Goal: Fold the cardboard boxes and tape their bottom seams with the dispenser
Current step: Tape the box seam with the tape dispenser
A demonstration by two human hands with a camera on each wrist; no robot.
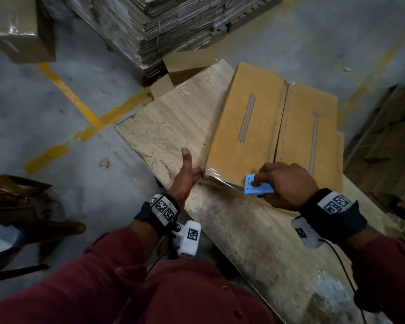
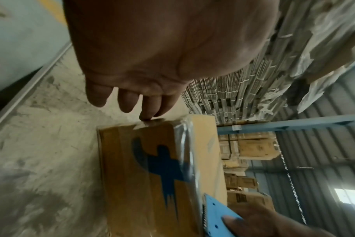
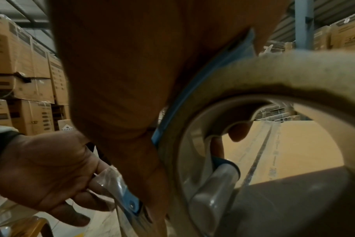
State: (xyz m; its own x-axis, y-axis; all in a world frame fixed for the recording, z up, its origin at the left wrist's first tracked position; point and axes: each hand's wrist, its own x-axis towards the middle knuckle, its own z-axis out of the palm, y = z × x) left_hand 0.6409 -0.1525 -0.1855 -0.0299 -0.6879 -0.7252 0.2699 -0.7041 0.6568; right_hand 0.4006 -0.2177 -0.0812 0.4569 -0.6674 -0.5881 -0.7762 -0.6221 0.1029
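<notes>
Left hand (image 1: 185, 181) at the near left corner of the cardboard box (image 1: 267, 127), thumb sticking up. Its fingers (image 2: 150, 110) are close together and pinch the loose end of clear tape (image 1: 216, 180) against the box edge; the right wrist view shows the film caught between those fingers.

The box lies on the wooden table (image 1: 173, 127), bottom flaps closed and facing up, a tape strip already shining along the centre seam (image 1: 282, 127). The clear tape now runs across the near edge, from the left hand to the blue dispenser (image 1: 257, 188).

Right hand (image 1: 284, 185) wraps the dispenser, fingers curled round it, one fingertip pressing on its blue top plate. The roll fills the right wrist view.

Step looks like sealing the near edge. To do it well: keep the left pinch firm so the end doesn't lift, pull the dispenser straight along the edge with the film taut, press low to avoid wrinkles, then tilt the blade to cut clean.
</notes>
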